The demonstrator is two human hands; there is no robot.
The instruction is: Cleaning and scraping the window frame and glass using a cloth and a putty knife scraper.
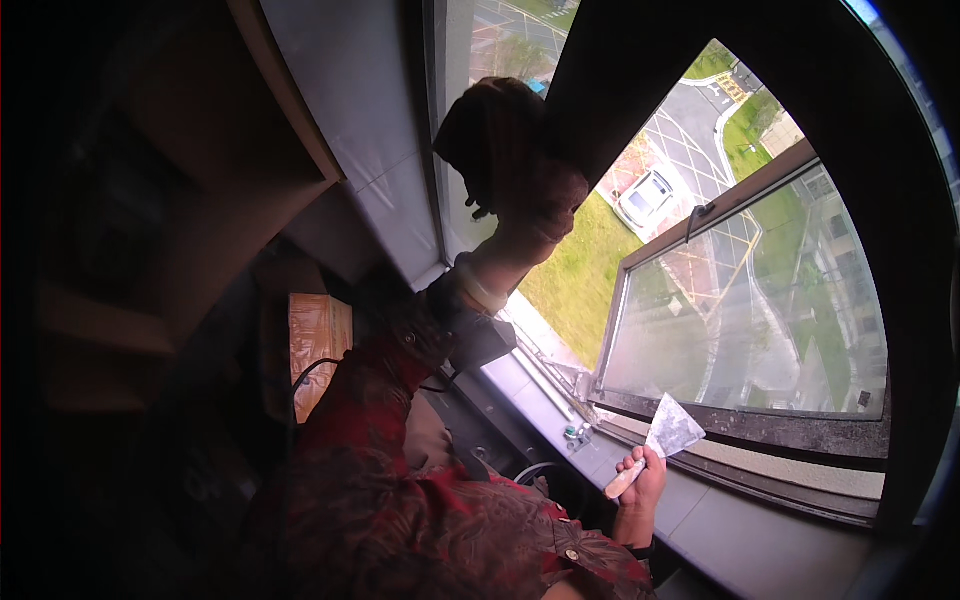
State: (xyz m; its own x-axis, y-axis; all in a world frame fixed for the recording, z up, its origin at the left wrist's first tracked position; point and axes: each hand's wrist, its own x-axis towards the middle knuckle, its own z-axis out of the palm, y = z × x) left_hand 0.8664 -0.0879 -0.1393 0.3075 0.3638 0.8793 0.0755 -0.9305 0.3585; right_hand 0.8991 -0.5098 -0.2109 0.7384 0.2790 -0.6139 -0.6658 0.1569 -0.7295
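My right hand (641, 483), low on the right above the sill, is closed around the handle of a putty knife (676, 426). The knife's wide, whitish-smeared blade points up toward the open window sash (740, 310). Raised in front of the dark window upright is my left hand (543, 203), mostly in shadow. Against that hand shows a dark, bunched shape (487, 135) that looks like a rag, with small bits hanging from its lower edge. The fingers of my left hand are hard to make out there.
The grey tiled sill (700, 520) runs along the window, with small metal fittings (577, 437) on it. Outside, far below, are grass and a parked white car (648, 196). A box with orange-brown wrapping (318, 345) stands at the left.
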